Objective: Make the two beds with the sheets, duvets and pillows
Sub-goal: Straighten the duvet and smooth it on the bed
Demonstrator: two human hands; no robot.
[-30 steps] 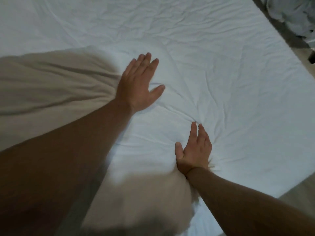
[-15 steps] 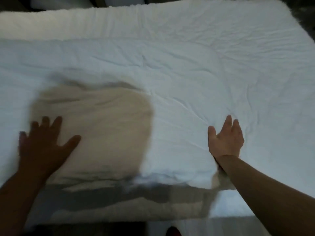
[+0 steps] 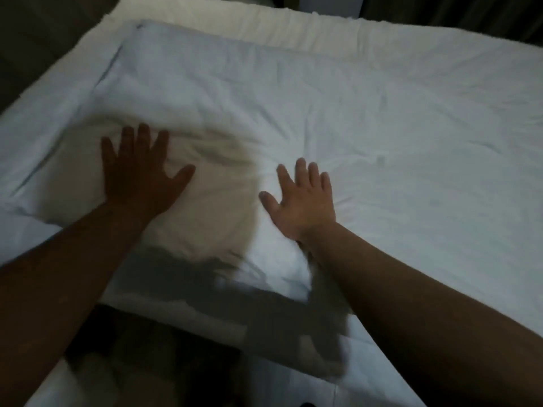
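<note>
Two forearms come in from the near corners and block much of the near edge of the bed. Between them a grey shadow (image 3: 235,312) falls across the bedding, and what lies in the dark patch at the near left is too dim to make out. Just beyond, the left hand (image 3: 141,177) lies flat with its fingers spread, pressing on the white pillow (image 3: 182,83). The right hand (image 3: 302,201), also flat and splayed, presses near the pillow's near right corner. Neither hand grasps anything. The pillow lies on the left part of the bed, and its right edge is hard to tell from the creased white sheet (image 3: 426,127). A cream mattress edge (image 3: 235,24) runs along the far side. The background beyond it is dark and indistinct.
</note>
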